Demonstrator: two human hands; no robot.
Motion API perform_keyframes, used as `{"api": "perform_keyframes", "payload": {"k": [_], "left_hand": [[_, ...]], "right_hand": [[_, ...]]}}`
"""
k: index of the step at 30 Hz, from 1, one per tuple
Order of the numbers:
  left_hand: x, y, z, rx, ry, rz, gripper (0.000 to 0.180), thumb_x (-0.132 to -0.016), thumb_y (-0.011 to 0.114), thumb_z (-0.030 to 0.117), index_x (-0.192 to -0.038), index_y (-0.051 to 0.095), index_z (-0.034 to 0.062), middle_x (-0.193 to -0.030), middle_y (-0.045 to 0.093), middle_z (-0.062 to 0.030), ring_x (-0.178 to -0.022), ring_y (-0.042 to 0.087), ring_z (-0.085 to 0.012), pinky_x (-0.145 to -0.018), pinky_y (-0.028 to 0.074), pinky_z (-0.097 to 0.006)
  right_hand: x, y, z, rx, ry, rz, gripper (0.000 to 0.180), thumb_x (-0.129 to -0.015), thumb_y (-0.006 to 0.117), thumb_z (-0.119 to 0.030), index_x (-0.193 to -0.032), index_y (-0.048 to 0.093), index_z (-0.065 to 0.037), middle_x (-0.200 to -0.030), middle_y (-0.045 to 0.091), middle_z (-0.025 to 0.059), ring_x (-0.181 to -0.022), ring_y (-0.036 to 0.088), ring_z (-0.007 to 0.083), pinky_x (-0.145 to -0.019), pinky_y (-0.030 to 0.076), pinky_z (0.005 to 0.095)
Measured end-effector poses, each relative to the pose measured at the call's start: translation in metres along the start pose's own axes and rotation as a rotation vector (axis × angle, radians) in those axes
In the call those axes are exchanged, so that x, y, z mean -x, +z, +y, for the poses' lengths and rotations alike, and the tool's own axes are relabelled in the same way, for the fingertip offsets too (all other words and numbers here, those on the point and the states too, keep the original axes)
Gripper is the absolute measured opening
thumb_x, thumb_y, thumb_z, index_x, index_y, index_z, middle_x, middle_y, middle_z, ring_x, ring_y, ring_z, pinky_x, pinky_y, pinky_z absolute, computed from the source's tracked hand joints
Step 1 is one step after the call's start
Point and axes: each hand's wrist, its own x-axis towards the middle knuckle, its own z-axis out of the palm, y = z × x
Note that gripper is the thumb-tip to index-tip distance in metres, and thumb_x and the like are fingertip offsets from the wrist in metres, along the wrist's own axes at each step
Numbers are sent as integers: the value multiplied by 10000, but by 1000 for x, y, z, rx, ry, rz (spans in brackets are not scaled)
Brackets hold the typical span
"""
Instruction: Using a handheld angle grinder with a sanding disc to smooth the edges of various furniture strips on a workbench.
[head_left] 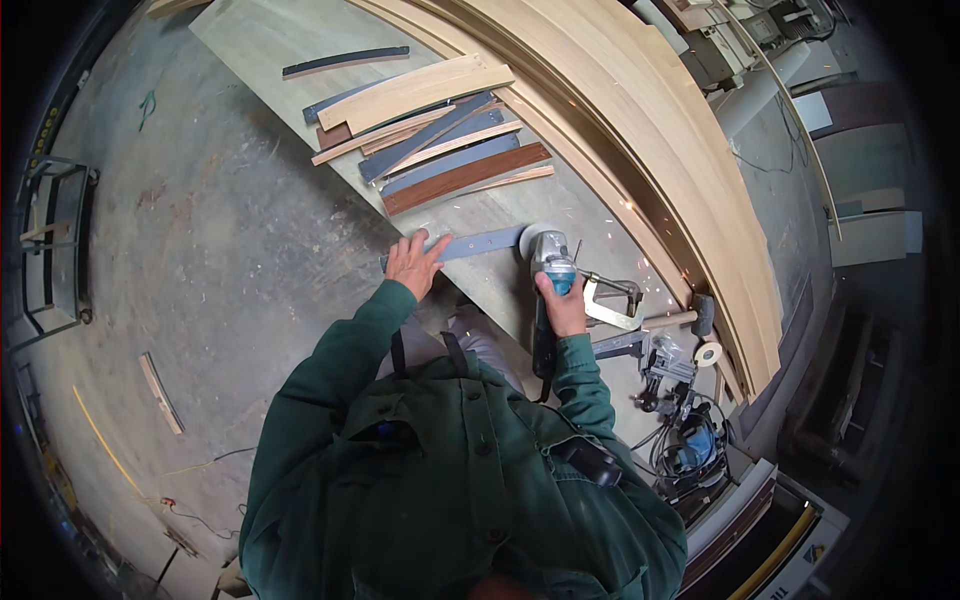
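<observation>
My left hand holds the near-left end of a flat grey metal strip, its fingers spread over the top; the underside of the grip is hidden. This end juts past the bench edge, while the rest lies on the bench. My right hand is closed around an angle grinder with a teal and grey body. Its disc meets the strip's far right end, and orange sparks fly toward the upper right. Just right of the grinder is a metal C-clamp.
Wood and grey strips lie piled beyond my left hand. Long curved wooden boards line the bench's far side. A mallet, a tape roll and a corded blue power tool sit at right. A cart stands left.
</observation>
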Motion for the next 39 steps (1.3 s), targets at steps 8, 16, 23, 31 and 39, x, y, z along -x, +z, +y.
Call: {"api": "perform_keyframes", "payload": {"k": [8,16,23,31,39], "left_hand": [[1,-2,3,16,-5,4,576,-832,649,259,-1375,459,280,-1209,467,-113,-981,479,-297,-844,389,-405],[0,1,-1,28,3,22,573,-833,646,248,-1375,461,280,-1211,460,-105,-982,465,-297,-841,383,-410],[0,1,-1,19,-12,-9,569,-832,647,249,-1370,467,281,-1212,461,-104,-988,464,-294,-844,382,-404],[1,1,1,13,-7,8,570,-828,653,253,-1367,470,279,-1215,467,-106,-993,470,-292,-849,390,-408],[-2,2,-3,4,-4,6,557,-836,639,253,-1366,469,291,-1208,465,-99,-975,470,-296,-829,386,-404]], "right_hand": [[-1,6,-16,107,-12,-68,791,-730,759,-517,-1252,468,2,-1032,651,191,-942,638,258,-834,482,349],[-2,2,0,20,30,-12,690,-741,766,-491,-1182,533,-14,-991,655,131,-884,626,211,-813,483,331],[-2,5,-1,0,-8,-29,683,-743,767,-480,-1160,530,6,-994,647,139,-888,619,211,-811,480,328],[-7,8,-5,39,21,-23,751,-719,769,-519,-1179,509,14,-1012,640,159,-909,618,218,-813,477,324],[-6,-10,0,-127,-10,37,649,-752,765,-466,-1125,526,9,-971,642,130,-868,610,196,-789,477,313]]}}
